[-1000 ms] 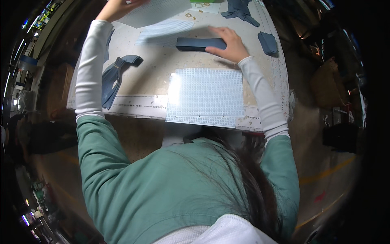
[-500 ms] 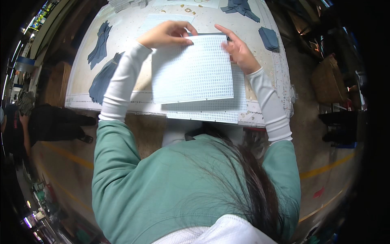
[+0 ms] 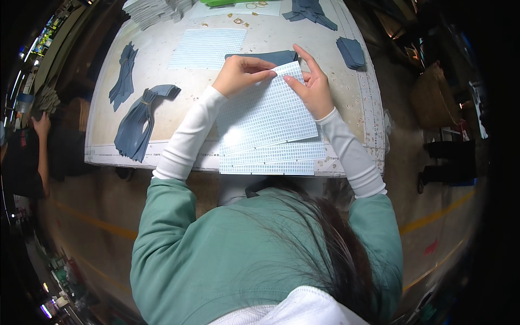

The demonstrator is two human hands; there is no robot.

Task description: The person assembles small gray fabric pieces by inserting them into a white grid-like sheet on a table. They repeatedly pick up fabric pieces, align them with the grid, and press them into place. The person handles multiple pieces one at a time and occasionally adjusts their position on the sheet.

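Note:
Both my hands hold a white sheet with a fine blue grid (image 3: pixel 265 111) by its far edge, lifted and tilted over the table. My left hand (image 3: pixel 238 73) pinches the sheet's top left part. My right hand (image 3: pixel 311 86) pinches its top right corner. Under it lie more grid sheets (image 3: pixel 271 160) in a loose stack at the table's near edge. A folded dark blue cloth piece (image 3: pixel 268 56) lies just beyond my hands, partly hidden by them.
Another grid sheet (image 3: pixel 207 47) lies farther back on the pale table (image 3: pixel 179 114). Bundles of blue cloth (image 3: pixel 142 119) lie at the left, more blue pieces (image 3: pixel 352 51) at the right and back. Small rings (image 3: pixel 238 20) are scattered at the back. Another person (image 3: pixel 38 135) stands at the far left.
My left hand came back from the table's far side to the grid sheet. Both hands now lift that sheet off the stack by its far edge; the blue cloth lies uncovered behind it.

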